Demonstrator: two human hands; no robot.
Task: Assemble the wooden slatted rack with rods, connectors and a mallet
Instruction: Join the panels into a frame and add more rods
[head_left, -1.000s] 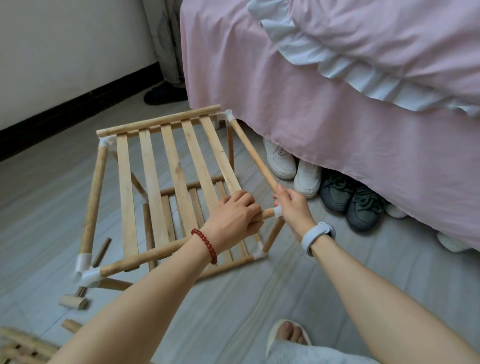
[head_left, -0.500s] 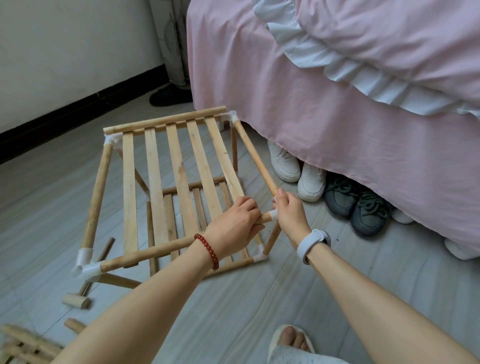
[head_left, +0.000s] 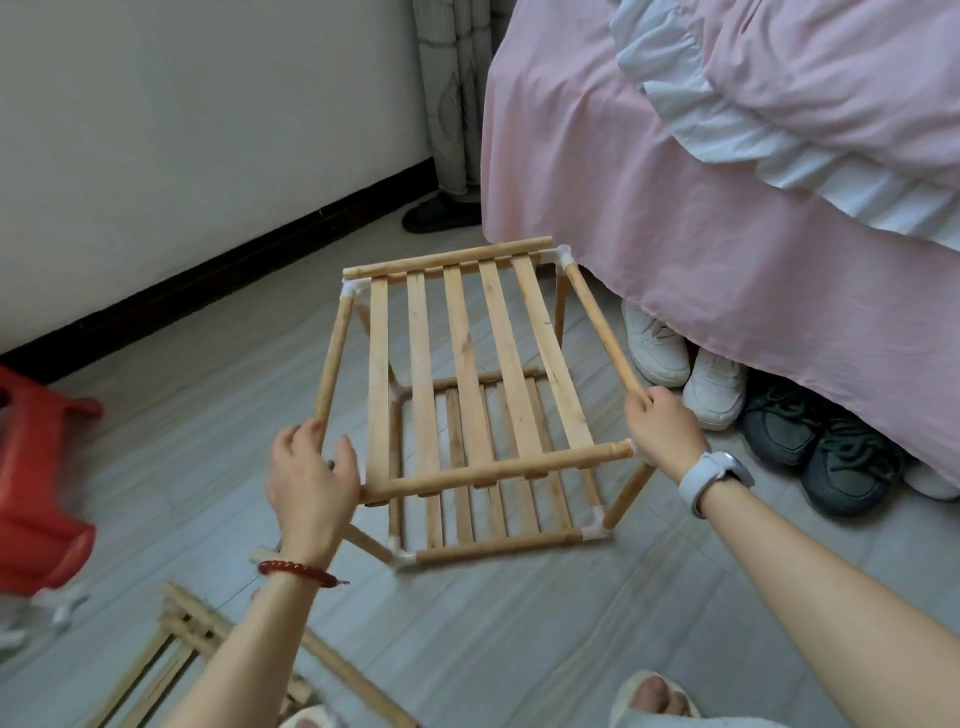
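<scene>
Head view shows the wooden slatted rack standing on the grey floor at centre frame, its top shelf of five slats above a lower slatted shelf. The left hand curls its fingers round the near-left corner of the top frame, at 9 o'clock of the rack, covering the joint there. The right hand grips the near end of the right side rod at 3 o'clock, beside the white connector. At 2 o'clock the pink bed skirt hangs near the rack's far-right corner, with shoes just beside the right hand. Open floor lies at 6 and 10 o'clock. A red stool stands at 9 o'clock, well apart; loose wooden slat pieces lie at 7 o'clock.
</scene>
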